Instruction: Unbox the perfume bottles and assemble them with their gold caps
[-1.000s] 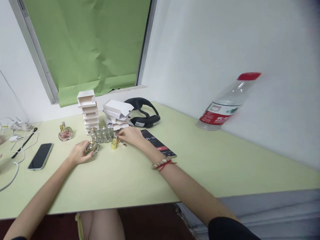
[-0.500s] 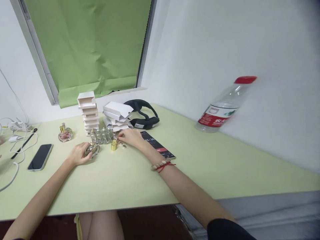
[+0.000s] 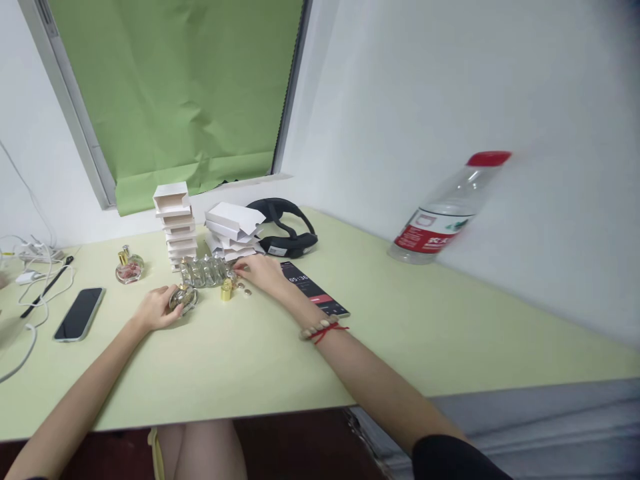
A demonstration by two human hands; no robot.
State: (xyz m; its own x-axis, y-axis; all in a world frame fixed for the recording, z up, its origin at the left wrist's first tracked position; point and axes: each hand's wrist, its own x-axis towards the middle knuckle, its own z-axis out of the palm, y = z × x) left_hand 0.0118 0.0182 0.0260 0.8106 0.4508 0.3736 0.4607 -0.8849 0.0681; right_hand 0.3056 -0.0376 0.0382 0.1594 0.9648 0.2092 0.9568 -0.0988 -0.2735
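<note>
My left hand [image 3: 159, 309] is wrapped round a small round glass bottle [image 3: 186, 299] on the pale green table [image 3: 200, 373]. Behind it stands a row of clear glass bottles [image 3: 204, 272]. At the right end of that row, my right hand [image 3: 260, 272] has its fingertips pinched together among small parts; what they hold, if anything, is too small to make out. A gold cap [image 3: 227, 290] stands on the table between my hands, with small metal pieces [image 3: 247, 292] beside it.
White boxes [image 3: 181, 230] are stacked behind the bottles, near flattened white cartons [image 3: 233, 223] and a black headset [image 3: 290, 245]. One phone [image 3: 317, 293] lies under my right forearm, another [image 3: 80, 315] at left near cables. Perfume bottles [image 3: 130, 268] and a large plastic bottle [image 3: 435, 227] stand farther out.
The whole view has shifted very slightly. Both hands keep nearly the same places, my left hand still round the bottle and my right hand still at the small parts.
</note>
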